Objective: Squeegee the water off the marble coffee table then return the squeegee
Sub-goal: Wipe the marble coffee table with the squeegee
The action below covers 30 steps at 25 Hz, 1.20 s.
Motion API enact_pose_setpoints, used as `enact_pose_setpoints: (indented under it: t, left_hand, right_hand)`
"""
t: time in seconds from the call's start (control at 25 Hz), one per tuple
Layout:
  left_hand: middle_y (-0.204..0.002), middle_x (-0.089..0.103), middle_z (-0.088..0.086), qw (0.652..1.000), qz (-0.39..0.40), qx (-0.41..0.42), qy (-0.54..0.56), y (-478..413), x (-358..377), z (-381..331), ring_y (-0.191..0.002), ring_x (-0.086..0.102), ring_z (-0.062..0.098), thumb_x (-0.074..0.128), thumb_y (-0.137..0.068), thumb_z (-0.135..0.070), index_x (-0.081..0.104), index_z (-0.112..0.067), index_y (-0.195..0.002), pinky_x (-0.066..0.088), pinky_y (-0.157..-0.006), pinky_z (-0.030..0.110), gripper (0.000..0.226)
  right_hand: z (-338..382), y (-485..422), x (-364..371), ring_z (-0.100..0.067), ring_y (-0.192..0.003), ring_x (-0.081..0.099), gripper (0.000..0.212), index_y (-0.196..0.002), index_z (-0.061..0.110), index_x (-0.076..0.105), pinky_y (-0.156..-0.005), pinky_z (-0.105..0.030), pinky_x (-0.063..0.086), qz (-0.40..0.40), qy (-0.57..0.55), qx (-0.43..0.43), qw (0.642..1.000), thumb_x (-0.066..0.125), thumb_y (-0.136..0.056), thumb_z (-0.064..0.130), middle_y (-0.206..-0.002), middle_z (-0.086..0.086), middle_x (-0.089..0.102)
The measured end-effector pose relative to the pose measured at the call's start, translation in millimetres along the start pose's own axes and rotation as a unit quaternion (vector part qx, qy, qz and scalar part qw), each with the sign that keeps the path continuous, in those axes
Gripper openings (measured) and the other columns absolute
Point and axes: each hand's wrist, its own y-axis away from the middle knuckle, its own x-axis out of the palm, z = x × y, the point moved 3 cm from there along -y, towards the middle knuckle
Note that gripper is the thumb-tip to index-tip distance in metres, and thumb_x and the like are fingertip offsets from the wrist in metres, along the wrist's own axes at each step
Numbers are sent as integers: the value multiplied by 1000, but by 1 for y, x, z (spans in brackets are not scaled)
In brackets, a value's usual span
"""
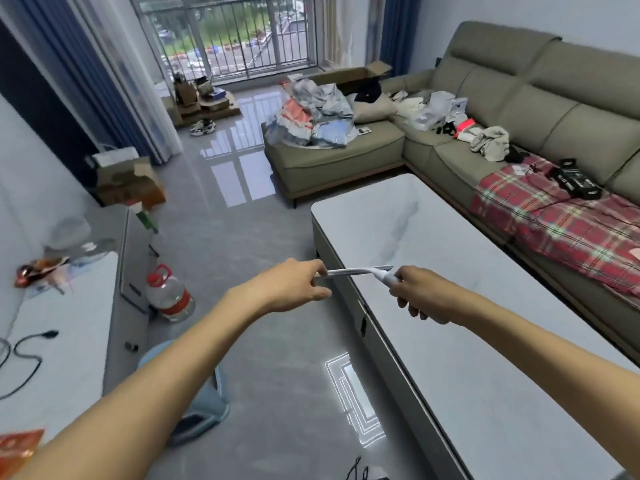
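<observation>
A white squeegee [360, 271] hangs in the air over the near left edge of the white marble coffee table [467, 358]. My right hand [420, 296] grips its handle. My left hand [298, 287] pinches the far end of its blade between thumb and fingers. The blade lies roughly level, stretched between the two hands. The table top runs from the middle of the view toward the lower right, with faint grey veins.
A grey-green corner sofa [502, 98] piled with clothes and a red plaid blanket [554, 223] lines the table's far side. A water jug [169, 296], a blue stool [201, 400] and a white cabinet [59, 341] stand on the left across the glossy floor.
</observation>
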Motion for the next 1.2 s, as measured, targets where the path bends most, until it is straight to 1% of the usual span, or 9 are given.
enact_pose_setpoints:
  t: [0.16,0.28,0.36,0.48,0.6,0.76,0.88,1.0,1.2]
  left_hand:
    - [-119,67,0,1000,6,13,10,-133,-40,39,-109,58,25,57,-87,-47,55,-28,-121,49,-93,40,39]
    - [-117,67,2,1000,4,2,21,-240,-71,66,-103,59,24,56,-87,-43,57,-28,-118,50,-86,36,35]
    - [-114,67,2,1000,21,8,12,-299,-101,79,-100,59,22,56,-86,-43,57,-27,-116,50,-84,35,33]
    - [-113,67,2,999,29,19,17,-373,-146,97,-98,57,20,54,-87,-41,57,-26,-117,51,-86,37,33]
    - [-110,67,-2,998,42,42,26,-466,-176,122,-99,57,19,53,-88,-39,57,-27,-118,52,-88,38,33]
    - [-100,68,-3,991,86,86,53,-586,-190,157,-91,59,17,54,-90,-35,59,-22,-118,51,-83,34,31]
    - [-101,70,1,988,97,91,79,-657,-208,172,-90,64,20,56,-90,-31,61,-19,-116,52,-82,33,29]
    - [-101,71,4,984,136,100,60,-727,-218,173,-94,64,23,57,-89,-31,61,-18,-114,52,-89,38,28]
    - [-117,66,3,986,151,64,42,-851,-171,179,-110,57,24,57,-89,-31,56,-18,-125,48,-90,34,38]
  right_hand:
    - [11,-131,-26,-24,-61,39,39,-80,16,46,-45,-25,27,-7,-42,29,999,40,-94,51,-75,-9,48]
    - [18,-234,-51,-24,-55,38,36,-93,16,53,-39,-19,24,1,-40,53,998,38,-97,49,-71,-8,47]
    - [35,-291,-76,-23,-53,39,37,-92,14,53,-38,-18,25,7,-34,59,998,40,-97,48,-71,-9,48]
    - [68,-355,-116,-24,-60,39,37,-85,17,53,-44,-24,27,5,-56,63,996,41,-95,50,-73,-8,48]
    - [82,-434,-144,-23,-58,42,29,-89,12,53,-48,-27,32,-20,-82,92,992,44,-95,40,-78,-7,54]
    - [76,-529,-151,-20,-54,45,31,-98,8,52,-35,-17,27,-92,-116,165,975,44,-96,38,-81,-8,58]
    - [75,-583,-162,-23,-57,45,28,-98,12,51,-40,-21,27,-135,-147,209,957,42,-95,39,-81,-10,58]
    - [63,-626,-185,-22,-56,45,24,-100,14,53,-38,-20,28,-147,-174,242,943,46,-92,35,-78,-9,58]
    - [-7,-714,-203,-23,-58,48,22,-100,17,54,-48,-29,35,-173,-206,279,922,48,-92,36,-83,-9,60]
